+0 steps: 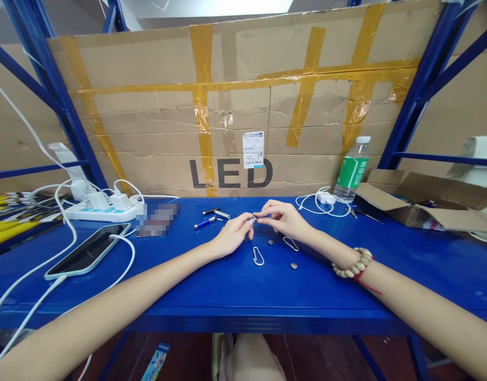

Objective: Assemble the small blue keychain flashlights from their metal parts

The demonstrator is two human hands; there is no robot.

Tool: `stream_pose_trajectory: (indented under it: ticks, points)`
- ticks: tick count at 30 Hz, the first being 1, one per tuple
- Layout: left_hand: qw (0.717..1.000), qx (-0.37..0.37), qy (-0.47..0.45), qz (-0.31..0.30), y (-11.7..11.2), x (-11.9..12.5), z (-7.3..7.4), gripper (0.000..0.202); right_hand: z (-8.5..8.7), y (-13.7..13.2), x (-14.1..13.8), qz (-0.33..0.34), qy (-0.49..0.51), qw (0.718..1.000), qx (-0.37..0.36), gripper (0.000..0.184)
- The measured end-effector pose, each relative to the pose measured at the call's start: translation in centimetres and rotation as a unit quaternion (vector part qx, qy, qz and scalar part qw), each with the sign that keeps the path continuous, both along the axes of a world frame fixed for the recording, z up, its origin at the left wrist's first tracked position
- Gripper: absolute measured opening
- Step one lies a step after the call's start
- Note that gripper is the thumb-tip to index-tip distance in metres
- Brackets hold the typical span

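Note:
My left hand (234, 233) and my right hand (286, 219) meet above the blue tabletop. Both are closed in a pinch on a small shiny metal piece (254, 219), mostly covered by the fingertips, so its kind cannot be made out. Just below the hands lies a silver carabiner (258, 256). Another carabiner (291, 243) is under my right wrist. Two small round discs rest close by, one disc (271, 242) between the carabiners and another disc (294, 265) nearer the front. Left of my left hand are a blue penlight-like tube (205, 222), a black tube (210, 210) and a silver tube (222, 214).
A phone (88, 251) with white cables and a power strip (104, 211) occupy the left. At the right are a water bottle (352, 169), a coiled white cable (323, 201) and an open cardboard box (430, 206). A large cardboard sheet (160, 132) stands behind the table.

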State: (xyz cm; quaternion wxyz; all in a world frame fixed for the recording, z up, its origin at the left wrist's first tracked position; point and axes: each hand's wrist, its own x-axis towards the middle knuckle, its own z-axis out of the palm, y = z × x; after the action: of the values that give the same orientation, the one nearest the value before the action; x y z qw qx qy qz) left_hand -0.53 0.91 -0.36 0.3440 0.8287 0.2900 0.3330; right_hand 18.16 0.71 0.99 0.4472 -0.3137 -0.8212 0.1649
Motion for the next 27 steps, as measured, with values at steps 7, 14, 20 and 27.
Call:
stream_pose_trajectory:
  ticks: [7,14,20,27]
  points:
    - [1.0,0.011,0.024,-0.01,-0.32,-0.02,0.29,0.025,0.19,0.01,0.28,0.015,0.0,1.0,-0.012,0.029]
    - [0.996,0.053,0.072,-0.01,-0.54,-0.19,0.54,0.024,0.55,-0.11,0.56,0.012,-0.009,1.0,-0.008,0.03]
    - [0.99,0.089,0.113,0.009,-0.61,-0.3,0.58,0.025,0.61,-0.32,0.71,0.006,-0.025,1.0,-0.008,0.031]
    - [0.985,0.113,0.127,0.022,-0.66,-0.25,0.54,0.023,0.68,-0.47,0.47,-0.007,-0.033,0.999,0.014,0.029]
